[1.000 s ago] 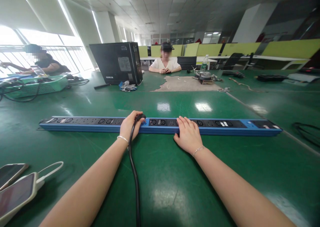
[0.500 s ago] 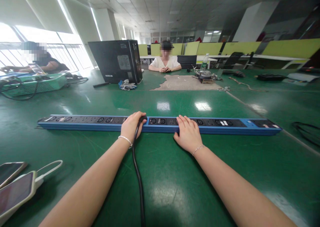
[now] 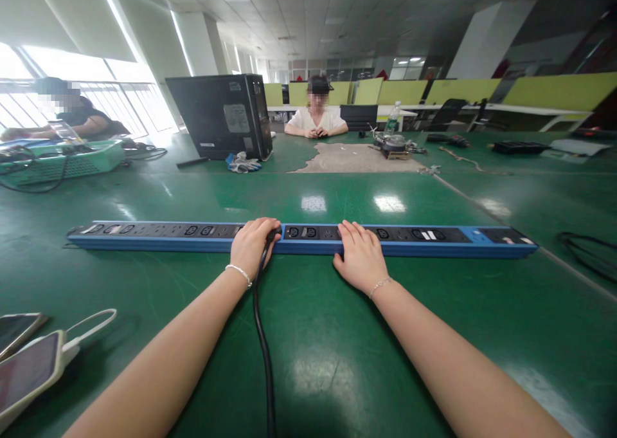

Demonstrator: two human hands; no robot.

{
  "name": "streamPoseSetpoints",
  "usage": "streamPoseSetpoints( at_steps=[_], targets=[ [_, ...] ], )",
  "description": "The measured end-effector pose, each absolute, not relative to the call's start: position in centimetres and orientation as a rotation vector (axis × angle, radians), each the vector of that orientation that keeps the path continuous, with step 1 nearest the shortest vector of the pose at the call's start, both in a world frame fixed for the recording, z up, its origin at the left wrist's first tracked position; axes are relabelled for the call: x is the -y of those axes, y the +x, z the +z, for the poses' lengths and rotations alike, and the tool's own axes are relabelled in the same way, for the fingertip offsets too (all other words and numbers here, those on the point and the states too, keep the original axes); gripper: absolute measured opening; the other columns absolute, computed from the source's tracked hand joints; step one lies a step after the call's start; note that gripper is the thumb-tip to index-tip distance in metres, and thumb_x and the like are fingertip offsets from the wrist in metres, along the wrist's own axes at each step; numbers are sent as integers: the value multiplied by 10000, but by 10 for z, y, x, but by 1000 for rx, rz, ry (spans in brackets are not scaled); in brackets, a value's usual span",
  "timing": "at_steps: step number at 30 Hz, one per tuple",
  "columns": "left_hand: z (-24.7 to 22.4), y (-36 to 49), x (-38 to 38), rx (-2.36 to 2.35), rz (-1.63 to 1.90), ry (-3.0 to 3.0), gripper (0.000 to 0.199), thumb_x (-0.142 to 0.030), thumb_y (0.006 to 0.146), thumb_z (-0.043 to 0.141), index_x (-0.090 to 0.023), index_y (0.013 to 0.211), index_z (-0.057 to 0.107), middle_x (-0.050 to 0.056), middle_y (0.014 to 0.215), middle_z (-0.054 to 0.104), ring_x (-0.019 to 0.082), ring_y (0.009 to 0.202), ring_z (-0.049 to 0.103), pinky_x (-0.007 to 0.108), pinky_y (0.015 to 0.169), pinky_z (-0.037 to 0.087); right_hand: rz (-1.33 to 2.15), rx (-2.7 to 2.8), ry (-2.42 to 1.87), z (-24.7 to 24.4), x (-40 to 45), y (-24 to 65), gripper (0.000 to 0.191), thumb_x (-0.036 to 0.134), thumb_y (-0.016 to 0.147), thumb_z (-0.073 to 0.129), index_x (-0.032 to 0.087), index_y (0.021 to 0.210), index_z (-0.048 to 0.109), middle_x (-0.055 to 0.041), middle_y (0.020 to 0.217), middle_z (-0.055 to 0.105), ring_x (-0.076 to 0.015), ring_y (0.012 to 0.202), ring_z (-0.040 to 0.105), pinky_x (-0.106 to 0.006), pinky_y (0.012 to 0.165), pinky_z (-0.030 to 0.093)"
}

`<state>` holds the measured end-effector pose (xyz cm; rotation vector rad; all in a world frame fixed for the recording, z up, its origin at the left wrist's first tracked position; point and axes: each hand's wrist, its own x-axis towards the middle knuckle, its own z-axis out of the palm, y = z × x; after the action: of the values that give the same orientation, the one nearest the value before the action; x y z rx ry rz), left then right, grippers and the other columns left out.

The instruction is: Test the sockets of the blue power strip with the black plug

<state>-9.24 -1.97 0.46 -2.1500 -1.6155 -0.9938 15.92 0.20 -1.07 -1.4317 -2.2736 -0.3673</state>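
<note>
A long blue power strip (image 3: 308, 247) with black sockets lies crosswise in front of me on the green table. My left hand (image 3: 251, 244) is closed around the plug end of a black power cord (image 3: 263, 341), against the strip's top just left of the middle. Its fingers mostly hide the plug, so I cannot tell how far it sits in a socket. From there the cord runs down toward me. To the right of the middle, my right hand (image 3: 360, 255) grips the strip, fingers over the top and thumb at the near side.
Two phones lie at the lower left, one (image 3: 29, 377) with a white cable. Behind the strip stand a black computer case (image 3: 212, 116), gloves (image 3: 242, 162) and a green basket (image 3: 67, 164). A person (image 3: 317, 119) sits opposite, another at far left. A black cable (image 3: 585, 255) lies right.
The scene has shifted slightly to the left in view. Both hands keep nearly the same places on the strip, with the cord still in the left.
</note>
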Motion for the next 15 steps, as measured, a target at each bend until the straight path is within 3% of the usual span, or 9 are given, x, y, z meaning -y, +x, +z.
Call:
streamPoseSetpoints(
  at_steps=[9,15],
  targets=[
    [-4,-101,17,1554,-1069,-2189,208,-297,867,502,-197,1038,564,64,1074,634,193,993,590,328,885,457,-336,2278,-1407,-11,-2,162,569,258,784,482,95,1326,431,-118,1395,439,-268,1289,351,-434,1062,245],
    [-8,-102,16,1631,-922,-2195,411,-380,826,566,-199,1184,479,97,1173,599,229,1063,576,362,884,452,-241,2314,-1186,-6,5,145,545,254,830,457,164,1364,395,-88,1425,403,-232,1269,387,-418,1050,302]
  ],
)
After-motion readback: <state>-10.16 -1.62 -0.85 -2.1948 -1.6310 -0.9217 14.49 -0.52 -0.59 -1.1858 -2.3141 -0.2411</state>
